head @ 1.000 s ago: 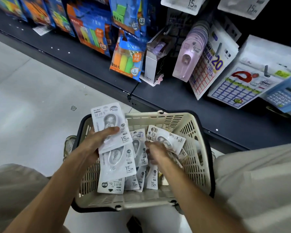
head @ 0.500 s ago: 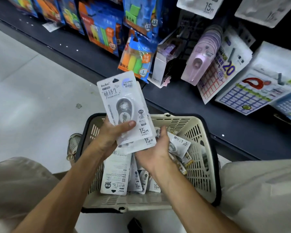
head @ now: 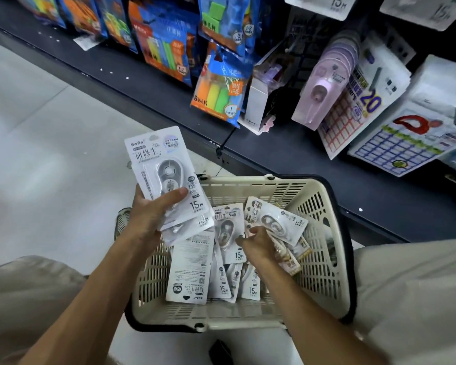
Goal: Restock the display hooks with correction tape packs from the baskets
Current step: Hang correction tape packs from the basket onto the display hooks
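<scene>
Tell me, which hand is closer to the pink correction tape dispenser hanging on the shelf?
Right. The right hand is down in the basket, below the pink correction tape dispenser. The left hand is farther left, gripping correction tape packs.

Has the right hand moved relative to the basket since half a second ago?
Yes. The right hand has dropped from the held packs back down inside the basket, now reaching among the loose packs there.

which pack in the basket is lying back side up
The correction tape pack at the basket's left, just below the left hand's stack. It shows fine print and no tape dispenser window; the packs beside it lie front up, with "15m" showing.
</scene>
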`<state>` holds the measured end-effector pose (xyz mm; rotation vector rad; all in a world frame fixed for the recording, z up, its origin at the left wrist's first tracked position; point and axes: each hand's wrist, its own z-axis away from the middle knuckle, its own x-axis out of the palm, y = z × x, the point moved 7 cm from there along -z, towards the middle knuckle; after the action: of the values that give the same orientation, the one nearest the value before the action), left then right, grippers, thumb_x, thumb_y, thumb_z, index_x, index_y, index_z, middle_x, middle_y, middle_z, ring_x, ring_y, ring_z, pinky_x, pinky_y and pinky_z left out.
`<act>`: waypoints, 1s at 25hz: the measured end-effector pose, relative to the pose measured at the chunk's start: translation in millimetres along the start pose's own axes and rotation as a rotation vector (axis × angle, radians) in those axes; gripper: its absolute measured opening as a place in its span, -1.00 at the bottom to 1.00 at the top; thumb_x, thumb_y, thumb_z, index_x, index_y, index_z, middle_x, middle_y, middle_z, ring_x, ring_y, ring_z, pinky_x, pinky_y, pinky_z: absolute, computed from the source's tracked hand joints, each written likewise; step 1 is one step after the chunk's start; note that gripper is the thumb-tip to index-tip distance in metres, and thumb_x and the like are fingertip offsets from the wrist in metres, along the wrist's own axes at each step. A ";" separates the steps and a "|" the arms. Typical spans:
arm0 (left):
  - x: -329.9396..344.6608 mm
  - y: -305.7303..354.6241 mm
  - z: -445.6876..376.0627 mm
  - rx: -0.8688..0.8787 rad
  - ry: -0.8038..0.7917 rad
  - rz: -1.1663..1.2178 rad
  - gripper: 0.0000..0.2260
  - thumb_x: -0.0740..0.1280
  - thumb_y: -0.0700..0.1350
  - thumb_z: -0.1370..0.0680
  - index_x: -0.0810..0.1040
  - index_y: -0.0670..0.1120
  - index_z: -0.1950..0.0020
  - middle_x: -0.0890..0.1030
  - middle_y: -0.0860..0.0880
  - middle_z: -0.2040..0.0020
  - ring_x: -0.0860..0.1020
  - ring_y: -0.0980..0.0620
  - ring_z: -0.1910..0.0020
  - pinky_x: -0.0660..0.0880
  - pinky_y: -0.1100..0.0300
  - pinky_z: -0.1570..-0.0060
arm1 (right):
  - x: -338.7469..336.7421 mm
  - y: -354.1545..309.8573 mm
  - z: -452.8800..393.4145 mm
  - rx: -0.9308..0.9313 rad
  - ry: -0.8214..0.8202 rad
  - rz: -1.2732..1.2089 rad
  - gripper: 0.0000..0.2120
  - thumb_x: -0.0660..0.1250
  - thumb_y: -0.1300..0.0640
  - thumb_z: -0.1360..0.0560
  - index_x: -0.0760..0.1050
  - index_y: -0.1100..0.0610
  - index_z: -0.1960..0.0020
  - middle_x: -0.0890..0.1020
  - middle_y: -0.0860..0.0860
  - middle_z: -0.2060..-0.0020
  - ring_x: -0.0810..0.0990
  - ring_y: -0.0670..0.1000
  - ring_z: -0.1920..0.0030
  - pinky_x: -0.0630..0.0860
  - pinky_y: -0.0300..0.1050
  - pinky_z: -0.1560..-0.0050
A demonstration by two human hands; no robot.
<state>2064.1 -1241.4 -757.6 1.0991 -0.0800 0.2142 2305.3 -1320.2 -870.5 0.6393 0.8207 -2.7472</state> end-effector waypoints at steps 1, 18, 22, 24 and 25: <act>-3.5 -1.2 -1.5 0.000 0.008 -0.009 -0.40 0.61 -0.14 -0.27 0.53 -0.09 -0.28 0.72 -0.19 -0.09 0.71 -0.25 -0.03 0.64 -0.25 0.03 | 2.7 2.2 -2.5 0.011 -0.004 -0.071 -0.58 0.50 0.04 -0.44 0.45 0.08 -0.23 0.65 0.04 -0.06 0.59 0.04 0.07 0.45 -0.12 0.14; 174.8 144.5 49.5 0.273 -0.360 -0.014 -0.13 0.68 -0.11 -0.07 0.49 -0.01 -0.36 0.74 -0.05 -0.09 0.73 -0.08 -0.04 0.67 0.05 0.10 | -187.5 -112.8 84.9 -0.448 -0.043 0.000 -0.76 0.46 0.30 -0.49 0.45 0.07 0.21 0.52 -0.03 0.33 0.46 -0.03 0.25 0.38 -0.18 0.24; 231.7 229.1 72.4 0.337 -0.449 -0.072 0.08 0.74 -0.02 0.05 0.43 0.05 -0.44 0.72 -0.02 -0.16 0.69 -0.14 -0.12 0.58 -0.18 -0.18 | -303.3 -154.5 161.4 -0.632 0.179 -0.080 -0.77 0.44 0.27 -0.51 0.43 0.06 0.19 0.50 -0.11 0.49 0.42 -0.12 0.45 0.31 -0.22 0.44; 241.6 261.1 77.6 0.366 -0.480 -0.107 0.04 0.74 -0.01 0.06 0.45 0.07 -0.40 0.72 -0.01 -0.15 0.70 -0.15 -0.11 0.57 -0.23 -0.18 | -349.6 -168.6 192.4 -0.717 0.332 -0.142 -0.79 0.44 0.24 -0.51 0.44 0.07 0.18 0.54 -0.08 0.50 0.43 -0.06 0.45 0.30 -0.19 0.44; 242.8 271.4 78.4 0.378 -0.491 -0.115 -0.03 0.72 -0.03 0.03 0.48 0.08 -0.35 0.73 -0.02 -0.13 0.71 -0.15 -0.08 0.58 -0.24 -0.16 | -364.9 -175.2 203.9 -0.767 0.376 -0.207 -0.79 0.43 0.24 -0.52 0.43 0.07 0.17 0.55 -0.04 0.48 0.43 -0.02 0.43 0.31 -0.17 0.42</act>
<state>2247.0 -1160.6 -443.4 1.5109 -0.4272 -0.1557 2503.6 -1264.9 -466.6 0.9241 1.9665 -2.1889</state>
